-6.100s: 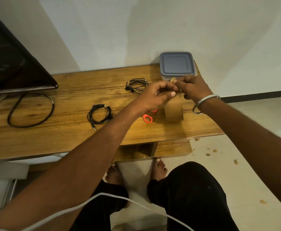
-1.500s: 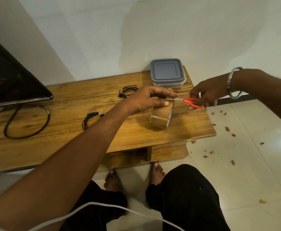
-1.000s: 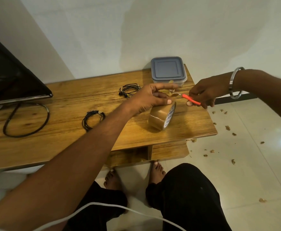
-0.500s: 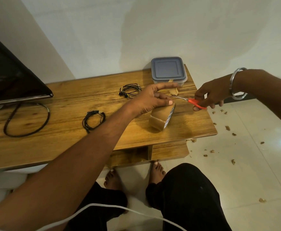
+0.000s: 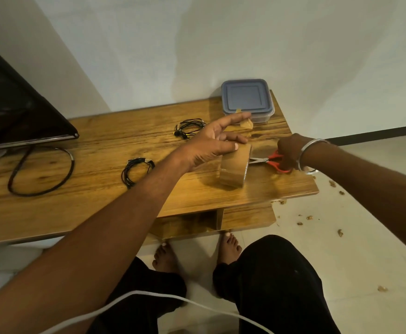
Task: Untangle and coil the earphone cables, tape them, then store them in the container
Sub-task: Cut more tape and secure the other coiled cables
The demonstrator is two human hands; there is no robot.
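A cut piece of brown tape [image 5: 246, 123] hangs from the raised forefinger of my left hand [image 5: 211, 143], whose other fingers rest spread on the roll of brown tape [image 5: 234, 168]. My right hand [image 5: 290, 150] holds the orange-handled scissors [image 5: 273, 161] down on the wooden table [image 5: 100, 189], blades pointing at the roll. One coiled black earphone cable [image 5: 136, 171] lies mid-table. A second, looser black earphone cable [image 5: 189, 127] lies further back. The lidded grey container [image 5: 246, 98] stands at the back right corner.
A dark TV screen [image 5: 16, 112] stands at the left with a thick black cable loop [image 5: 40, 169] beneath it. The table's right edge is near the scissors. Crumbs litter the tiled floor [image 5: 341, 237]. My legs and feet are below the table front.
The scissors cut a piece of tape free; it now sticks to my left forefinger. My right hand has lowered the scissors to the table. The roll rests on the table under my left hand.
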